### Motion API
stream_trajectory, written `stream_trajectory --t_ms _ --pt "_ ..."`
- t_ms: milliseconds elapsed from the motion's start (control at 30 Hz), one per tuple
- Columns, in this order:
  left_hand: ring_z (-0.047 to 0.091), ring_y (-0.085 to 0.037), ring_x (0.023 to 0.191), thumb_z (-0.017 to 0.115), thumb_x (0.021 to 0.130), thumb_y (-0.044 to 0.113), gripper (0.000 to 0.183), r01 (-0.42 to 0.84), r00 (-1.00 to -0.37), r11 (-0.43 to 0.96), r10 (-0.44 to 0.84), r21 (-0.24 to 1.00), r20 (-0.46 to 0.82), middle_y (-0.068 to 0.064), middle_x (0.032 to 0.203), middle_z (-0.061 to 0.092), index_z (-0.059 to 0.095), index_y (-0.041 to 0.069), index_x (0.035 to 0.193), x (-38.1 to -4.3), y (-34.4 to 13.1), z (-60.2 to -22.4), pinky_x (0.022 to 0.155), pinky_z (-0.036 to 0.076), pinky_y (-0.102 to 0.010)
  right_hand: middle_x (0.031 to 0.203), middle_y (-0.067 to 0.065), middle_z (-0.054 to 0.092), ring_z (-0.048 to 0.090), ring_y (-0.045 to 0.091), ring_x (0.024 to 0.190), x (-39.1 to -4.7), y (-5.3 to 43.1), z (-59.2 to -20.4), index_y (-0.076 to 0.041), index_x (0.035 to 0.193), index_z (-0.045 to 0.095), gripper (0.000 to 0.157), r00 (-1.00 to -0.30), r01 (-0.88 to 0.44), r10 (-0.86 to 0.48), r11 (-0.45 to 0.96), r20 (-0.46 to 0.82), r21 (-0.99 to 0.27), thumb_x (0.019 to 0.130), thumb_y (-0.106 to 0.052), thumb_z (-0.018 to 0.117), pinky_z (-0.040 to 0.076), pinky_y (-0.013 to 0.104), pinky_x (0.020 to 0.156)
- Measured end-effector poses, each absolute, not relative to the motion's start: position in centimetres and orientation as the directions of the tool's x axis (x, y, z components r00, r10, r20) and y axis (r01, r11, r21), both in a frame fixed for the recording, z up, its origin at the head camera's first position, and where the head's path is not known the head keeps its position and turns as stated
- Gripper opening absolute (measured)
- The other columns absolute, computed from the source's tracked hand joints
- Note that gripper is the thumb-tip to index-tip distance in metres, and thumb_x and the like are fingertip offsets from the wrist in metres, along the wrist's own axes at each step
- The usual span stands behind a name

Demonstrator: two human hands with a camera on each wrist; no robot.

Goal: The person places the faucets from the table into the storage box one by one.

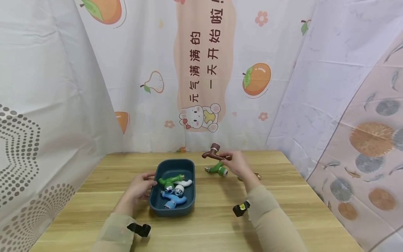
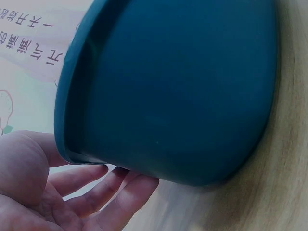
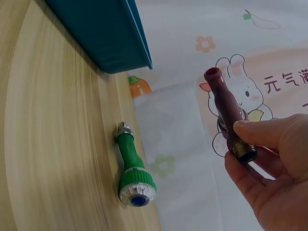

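Observation:
My right hand [image 1: 237,163] pinches a dark brown faucet [image 1: 213,152] between thumb and fingertips, raised over the table at the back; its brass threaded end points toward the palm in the right wrist view. Below it a green faucet [image 3: 132,168] with a chrome ring lies on the wood. My left hand [image 1: 140,187] is at the left side of a dark teal bin [image 1: 192,199], thumb at the rim and fingers against the outer wall [image 2: 120,192]. Inside the bin lie another green faucet [image 1: 170,181], a white faucet [image 1: 180,189] and a blue faucet [image 1: 173,200].
Partly hidden behind my right wrist, a brass-coloured end [image 1: 258,176] of some item shows on the wooden table [image 1: 214,224]. Printed curtains [image 1: 151,115] hang along the table's back and both sides. A black strap camera [image 1: 240,209] sits on each wrist.

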State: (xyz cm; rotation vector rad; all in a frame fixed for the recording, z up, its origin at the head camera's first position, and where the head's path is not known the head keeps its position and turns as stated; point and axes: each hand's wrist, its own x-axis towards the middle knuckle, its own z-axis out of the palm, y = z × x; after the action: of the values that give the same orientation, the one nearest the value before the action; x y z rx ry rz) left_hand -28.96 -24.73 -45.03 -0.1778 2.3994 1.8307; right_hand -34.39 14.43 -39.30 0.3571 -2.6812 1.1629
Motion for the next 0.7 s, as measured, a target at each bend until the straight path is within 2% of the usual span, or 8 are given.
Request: stream_trajectory --t_ms 400,700 --pt "0.057 -0.042 0.112 0.057 0.098 0.004 0.052 -0.162 -0.986 0.263 -0.018 0.951 -0.163 -0.028 0.132 0.055 0.047 0.001 0.149 -28.9 -24.8 -44.9 0.067 0.06 -0.052 0.107 0.008 0.074 0.069 0.021 0.096 -34.7 12.5 -39.2 -0.016 0.117 0.077 0.025 -0.952 -0.301 -0.175 0.675 0.249 -0.674 0.092 -0.014 0.076 0.056 0.038 0.078" --pt "0.059 -0.041 0.109 0.058 0.097 0.005 0.053 -0.153 -0.988 0.268 -0.01 0.951 -0.157 -0.027 0.131 0.055 0.047 0.0 0.149 -28.9 -24.9 -44.9 0.066 0.06 -0.051 0.109 0.005 0.073 0.068 0.024 0.101 -34.6 11.0 -39.3 -0.016 0.114 0.078 0.023 -0.954 -0.298 -0.185 0.659 0.236 -0.69 0.092 -0.012 0.076 0.055 0.043 0.086"
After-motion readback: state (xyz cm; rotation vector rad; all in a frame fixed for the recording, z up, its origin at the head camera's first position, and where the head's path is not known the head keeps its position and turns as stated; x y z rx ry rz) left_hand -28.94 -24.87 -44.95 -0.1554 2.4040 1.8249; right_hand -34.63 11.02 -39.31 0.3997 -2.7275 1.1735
